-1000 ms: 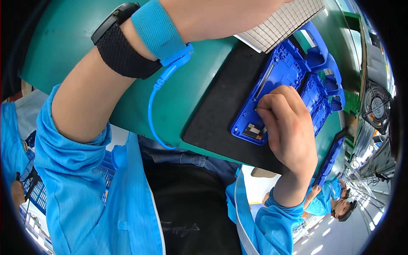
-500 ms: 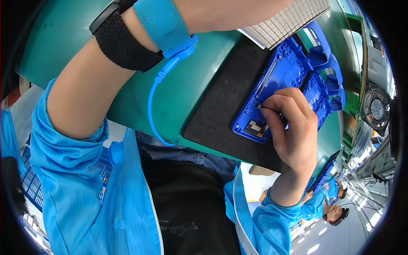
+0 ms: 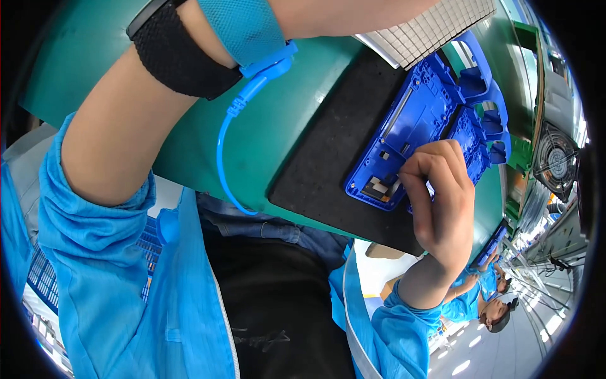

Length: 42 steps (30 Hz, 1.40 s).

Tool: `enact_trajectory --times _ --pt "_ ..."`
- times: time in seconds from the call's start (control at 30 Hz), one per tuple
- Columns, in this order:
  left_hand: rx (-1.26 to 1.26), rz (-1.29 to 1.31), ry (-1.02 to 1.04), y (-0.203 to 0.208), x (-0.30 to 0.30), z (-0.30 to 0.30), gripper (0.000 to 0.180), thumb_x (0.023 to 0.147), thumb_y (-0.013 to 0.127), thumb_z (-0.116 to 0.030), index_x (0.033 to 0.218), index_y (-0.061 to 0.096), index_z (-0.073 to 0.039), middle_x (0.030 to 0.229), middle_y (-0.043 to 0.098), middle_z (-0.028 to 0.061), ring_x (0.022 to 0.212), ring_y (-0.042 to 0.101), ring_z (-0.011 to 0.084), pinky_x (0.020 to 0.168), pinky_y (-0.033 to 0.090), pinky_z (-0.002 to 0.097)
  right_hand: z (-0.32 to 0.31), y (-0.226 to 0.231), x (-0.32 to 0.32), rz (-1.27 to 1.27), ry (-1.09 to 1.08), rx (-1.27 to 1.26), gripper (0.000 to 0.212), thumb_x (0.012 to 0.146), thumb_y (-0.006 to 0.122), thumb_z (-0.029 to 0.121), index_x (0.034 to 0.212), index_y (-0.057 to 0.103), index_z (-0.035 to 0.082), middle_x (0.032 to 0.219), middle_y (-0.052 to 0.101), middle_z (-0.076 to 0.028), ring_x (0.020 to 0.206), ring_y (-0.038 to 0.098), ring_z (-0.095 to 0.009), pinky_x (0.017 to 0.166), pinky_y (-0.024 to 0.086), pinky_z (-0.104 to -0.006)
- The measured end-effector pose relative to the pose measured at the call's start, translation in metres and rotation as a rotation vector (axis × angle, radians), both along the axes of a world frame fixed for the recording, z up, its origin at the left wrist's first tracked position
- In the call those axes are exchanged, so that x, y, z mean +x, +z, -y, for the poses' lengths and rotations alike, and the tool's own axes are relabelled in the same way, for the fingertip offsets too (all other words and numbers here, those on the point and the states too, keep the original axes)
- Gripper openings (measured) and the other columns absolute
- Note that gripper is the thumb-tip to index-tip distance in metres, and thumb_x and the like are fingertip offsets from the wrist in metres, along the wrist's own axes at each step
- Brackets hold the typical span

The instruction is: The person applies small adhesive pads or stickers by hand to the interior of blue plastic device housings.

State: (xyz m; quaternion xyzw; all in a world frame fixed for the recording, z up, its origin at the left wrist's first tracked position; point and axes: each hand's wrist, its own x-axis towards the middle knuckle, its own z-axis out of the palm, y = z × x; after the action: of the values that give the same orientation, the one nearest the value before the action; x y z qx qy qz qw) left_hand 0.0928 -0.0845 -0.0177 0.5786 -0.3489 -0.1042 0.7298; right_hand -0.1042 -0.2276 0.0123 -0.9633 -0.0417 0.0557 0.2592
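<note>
Head view. Right hand [image 3: 442, 202] raised over the near end of a blue plastic frame [image 3: 413, 136], fingers [image 3: 420, 170] curled and pinched together at the tips, touching the frame just beside a small opening with light and dark parts inside; whether anything sits between the fingertips cannot be told. Frame lying flat on a black mat [image 3: 328, 164], directly under and beyond the fingers, long axis running away toward the far upper right. Mat resting on a green desk [image 3: 278, 132], spreading to the left of and below the fingers.

Left forearm crossing the top of the view, well apart from the right fingers. Left hand out of view past the upper edge; state of its fingers cannot be told. Black wrist wrap [image 3: 180, 54] and blue wrist strap [image 3: 246, 28] side by side on the left forearm, a blue coiled cord [image 3: 224, 164] hanging from the strap down across the desk edge.

White gridded tray [image 3: 435, 25] beyond the fingers, at the far end of the mat. Fan grille [image 3: 555, 161] to the right of the fingers. Another person in a blue coat [image 3: 473, 303] below the right wrist, farther off.
</note>
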Motion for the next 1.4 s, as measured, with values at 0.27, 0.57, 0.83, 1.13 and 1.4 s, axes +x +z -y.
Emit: enact_trajectory --times 0.27,0.57,0.83,1.13,1.4 --pt "-0.027 0.256 0.057 -0.011 0.003 0.0 0.021 0.087 0.058 -0.015 0.087 0.063 0.005 0.072 0.065 0.0098 0.064 0.059 0.0131 0.056 0.048 0.0299 -0.003 -0.011 -0.013 -0.01 -0.045 -0.037 0.014 0.073 0.065 -0.009 0.082 0.059 0.0 0.085 0.056 -0.01 0.08 0.051 -0.026 0.07 0.042 -0.0333" --pt "-0.035 0.153 -0.061 -0.013 0.006 -0.003 0.02 0.087 0.057 -0.014 0.084 0.064 0.005 0.071 0.064 0.0085 0.06 0.058 0.0126 0.053 0.047 0.0292 -0.004 -0.012 -0.013 -0.006 -0.043 -0.031 0.014 0.073 0.066 -0.01 0.082 0.06 0.0 0.085 0.056 -0.01 0.078 0.051 -0.025 0.068 0.042 -0.0322" --pt "0.015 0.103 -0.062 -0.008 0.006 0.0 0.019 0.087 0.057 -0.014 0.081 0.063 0.004 0.068 0.062 0.0065 0.058 0.056 0.0114 0.052 0.044 0.0292 -0.003 -0.012 -0.012 -0.002 -0.039 -0.027 0.015 0.073 0.066 -0.01 0.083 0.06 0.0 0.084 0.055 -0.01 0.078 0.05 -0.025 0.068 0.042 -0.0324" --pt "-0.001 0.211 -0.018 -0.014 0.003 0.001 0.019 0.086 0.057 -0.013 0.08 0.062 0.004 0.066 0.061 0.0075 0.058 0.055 0.0116 0.052 0.043 0.0298 -0.001 -0.012 -0.016 0.005 -0.022 -0.065 0.014 0.074 0.066 -0.009 0.083 0.06 0.0 0.085 0.056 -0.01 0.078 0.052 -0.025 0.068 0.042 -0.0322" --pt "0.021 0.246 -0.021 -0.006 0.008 0.001 0.019 0.087 0.06 -0.012 0.093 0.061 0.006 0.075 0.063 0.0095 0.066 0.057 0.0112 0.058 0.046 0.0295 -0.002 -0.012 -0.011 0.032 -0.059 -0.06 0.019 0.07 0.067 -0.012 0.085 0.061 -0.001 0.083 0.058 -0.013 0.078 0.055 -0.024 0.068 0.044 -0.0314"
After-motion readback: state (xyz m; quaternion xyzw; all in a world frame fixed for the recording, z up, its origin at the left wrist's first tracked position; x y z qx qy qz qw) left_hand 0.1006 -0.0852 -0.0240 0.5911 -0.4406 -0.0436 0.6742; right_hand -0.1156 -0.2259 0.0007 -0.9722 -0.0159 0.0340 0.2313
